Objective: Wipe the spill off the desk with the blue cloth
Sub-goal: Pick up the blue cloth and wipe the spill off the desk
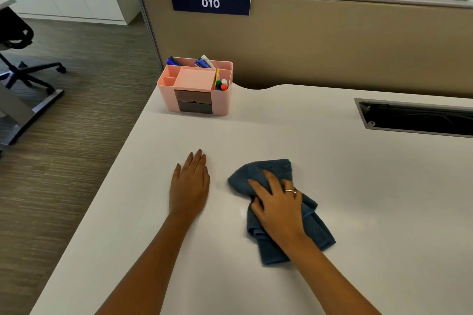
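Observation:
The blue cloth point(266, 172) lies crumpled on the white desk point(384, 199), near its front middle. My right hand point(277, 206) presses down on the cloth, fingers spread and curled into the fabric, a ring on one finger. My left hand point(189, 186) rests flat on the bare desk just left of the cloth, fingers together, holding nothing. A faint wet sheen point(242, 211) shows on the desk beside the cloth's left edge; the spill is otherwise hard to make out.
A pink desk organiser point(195, 87) with pens stands at the back left corner. A cable slot point(414, 117) opens at the back right. A beige partition point(332, 41) with a "010" sign backs the desk. An office chair point(20, 59) stands on the floor at left.

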A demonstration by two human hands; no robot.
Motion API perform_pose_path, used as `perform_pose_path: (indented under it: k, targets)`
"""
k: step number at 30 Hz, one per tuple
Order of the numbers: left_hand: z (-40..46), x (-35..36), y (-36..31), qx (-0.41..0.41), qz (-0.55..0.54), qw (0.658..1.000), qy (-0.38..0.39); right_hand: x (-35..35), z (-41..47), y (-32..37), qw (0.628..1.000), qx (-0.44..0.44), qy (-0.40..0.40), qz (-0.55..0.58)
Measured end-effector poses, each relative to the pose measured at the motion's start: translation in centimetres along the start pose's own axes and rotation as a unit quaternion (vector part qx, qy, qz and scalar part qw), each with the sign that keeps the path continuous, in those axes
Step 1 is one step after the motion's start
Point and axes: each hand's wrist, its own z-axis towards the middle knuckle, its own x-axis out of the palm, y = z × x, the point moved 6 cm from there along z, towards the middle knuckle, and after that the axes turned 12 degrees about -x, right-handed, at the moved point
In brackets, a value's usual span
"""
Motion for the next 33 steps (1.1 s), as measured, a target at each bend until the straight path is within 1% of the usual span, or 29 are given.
perform_pose_path:
  k: [1,3,6,8,13,17,20,23,25,27,29,33]
  targets:
    - [-0.1,-0.1,-0.1,-0.001,-0.01,1.0,-0.001,-0.3,-0.5,-1.5,1.0,0.013,-0.001,-0.011]
    - [-0.2,-0.3,-0.1,0.0,-0.018,1.0,-0.005,-0.7,-1.3,-5.3,0.997,0.066,-0.003,-0.026]
    - [-0.2,-0.7,0.6,0.026,0.008,1.0,0.002,-1.4,-1.4,-10.8,0.988,0.154,-0.009,-0.023]
    - [-0.3,-1.0,1.4,0.043,0.023,0.999,0.006,-1.5,-0.9,-12.7,0.981,0.191,-0.014,-0.019]
    - [-0.5,-1.0,2.3,0.021,0.048,0.999,0.004,-1.1,0.8,-13.4,0.965,0.255,-0.047,0.029]
    - [-0.2,-0.7,2.5,0.009,0.056,0.998,0.011,-0.2,4.3,-12.3,0.955,0.287,-0.036,0.065]
    - [-0.2,-0.6,2.7,0.006,0.051,0.999,0.005,0.8,7.9,-8.5,0.959,0.268,-0.01,0.095]
    - [-0.1,-0.7,2.7,0.008,0.051,0.999,0.001,1.3,11.1,-2.5,0.974,0.196,0.02,0.111]
    - [0.0,-0.8,2.6,0.012,0.054,0.998,-0.001,1.7,11.7,1.6,0.981,0.15,0.045,0.113]
    - [-0.1,-0.8,2.6,0.015,0.057,0.998,0.001,2.8,10.7,4.9,0.989,0.105,0.068,0.081]
    - [-0.1,-0.8,2.7,0.019,0.056,0.998,0.002,3.1,8.5,6.6,0.995,0.07,0.06,0.025]
    - [-0.2,-0.9,3.0,0.018,0.055,0.998,-0.007,2.8,6.1,5.9,0.996,0.047,0.072,-0.001]
